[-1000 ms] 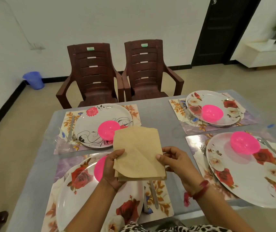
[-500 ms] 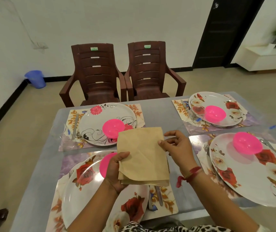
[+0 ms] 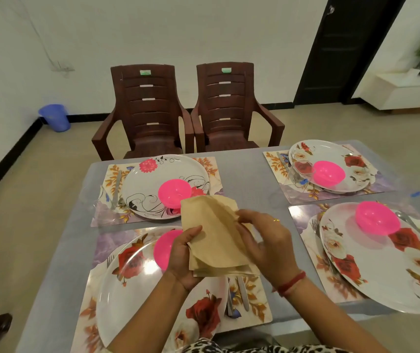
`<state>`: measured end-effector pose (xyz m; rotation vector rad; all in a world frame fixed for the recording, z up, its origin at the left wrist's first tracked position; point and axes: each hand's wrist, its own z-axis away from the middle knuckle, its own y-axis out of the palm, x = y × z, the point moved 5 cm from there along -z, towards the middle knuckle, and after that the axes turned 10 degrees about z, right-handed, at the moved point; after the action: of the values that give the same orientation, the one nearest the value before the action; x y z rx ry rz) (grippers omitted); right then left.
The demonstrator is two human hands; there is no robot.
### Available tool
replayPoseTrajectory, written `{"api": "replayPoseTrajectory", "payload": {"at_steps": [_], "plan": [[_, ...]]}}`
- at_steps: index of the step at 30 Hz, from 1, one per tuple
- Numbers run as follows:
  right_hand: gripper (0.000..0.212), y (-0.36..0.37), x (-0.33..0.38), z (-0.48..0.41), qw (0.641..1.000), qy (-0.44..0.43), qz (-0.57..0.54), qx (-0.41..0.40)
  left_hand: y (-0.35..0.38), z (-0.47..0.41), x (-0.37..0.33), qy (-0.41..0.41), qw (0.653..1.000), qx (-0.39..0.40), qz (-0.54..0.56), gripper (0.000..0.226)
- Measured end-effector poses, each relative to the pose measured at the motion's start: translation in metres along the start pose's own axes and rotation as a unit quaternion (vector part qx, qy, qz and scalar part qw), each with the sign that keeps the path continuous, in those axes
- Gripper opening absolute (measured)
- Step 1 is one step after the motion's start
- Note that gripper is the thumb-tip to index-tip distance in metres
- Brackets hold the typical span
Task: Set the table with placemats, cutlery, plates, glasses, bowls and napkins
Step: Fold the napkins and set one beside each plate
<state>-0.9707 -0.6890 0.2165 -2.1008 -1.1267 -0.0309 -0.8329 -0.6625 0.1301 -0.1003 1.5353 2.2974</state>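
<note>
A small stack of tan paper napkins (image 3: 212, 233) is held above the near left place setting. My left hand (image 3: 182, 253) grips the stack from below at its left edge. My right hand (image 3: 265, 240) pinches the top napkin at its right side and lifts it off the stack. Under them lie a floral placemat (image 3: 252, 299), a rose-patterned plate (image 3: 132, 284), a pink bowl (image 3: 164, 248) partly hidden by my left hand, and cutlery (image 3: 242, 294). Three other settings carry plates and pink bowls: far left (image 3: 174, 192), far right (image 3: 328, 173), near right (image 3: 377, 220).
Two brown plastic chairs (image 3: 150, 110) stand at the far side of the grey table (image 3: 244, 174). A clear glass (image 3: 299, 174) stands by the far right plate. A blue bin (image 3: 54, 117) sits by the left wall, a dark door (image 3: 341, 47) at the back right.
My right hand has come in from the stack's right edge onto its top and curled the upper napkin up. The left hand keeps its hold.
</note>
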Motion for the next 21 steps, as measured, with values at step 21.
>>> {"api": "replayPoseTrajectory", "payload": {"at_steps": [21], "plan": [[0.024,0.039,-0.004,0.000,0.902,0.247,-0.066,0.347,0.003,0.000,0.001,-0.014,0.997,0.060,0.035,0.087]]}}
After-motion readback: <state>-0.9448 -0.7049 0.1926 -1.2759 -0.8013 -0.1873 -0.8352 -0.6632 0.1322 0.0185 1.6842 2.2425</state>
